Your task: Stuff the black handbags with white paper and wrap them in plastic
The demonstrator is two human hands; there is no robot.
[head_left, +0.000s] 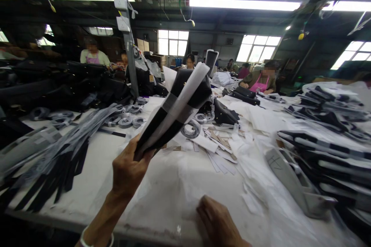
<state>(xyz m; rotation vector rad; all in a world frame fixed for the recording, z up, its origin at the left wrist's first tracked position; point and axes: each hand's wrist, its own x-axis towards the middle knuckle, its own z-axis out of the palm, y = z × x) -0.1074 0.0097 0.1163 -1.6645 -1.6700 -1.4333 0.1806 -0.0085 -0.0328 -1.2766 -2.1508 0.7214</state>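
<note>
My left hand (129,169) is closed around the narrow lower end of a black handbag (162,117), raised above the table and tilted up to the right. A pale foam strip (188,88) runs along the bag, and a translucent band crosses it. Small metal studs show near its upper end. Low over the table front, my right hand (217,218) has its fingers curled down at a thin translucent sheet (168,189). It is slightly blurred, and whatever its fingertips hold, if anything, is hidden.
Plastic-wrapped black straps (72,142) lie at left, with coiled straps (191,128) farther back. A grey tape dispenser (295,185) stands at right beside stacked black bags (327,162). Paper pieces (220,154) litter the middle. A metal post (130,53) rises behind. Co-workers sit beyond.
</note>
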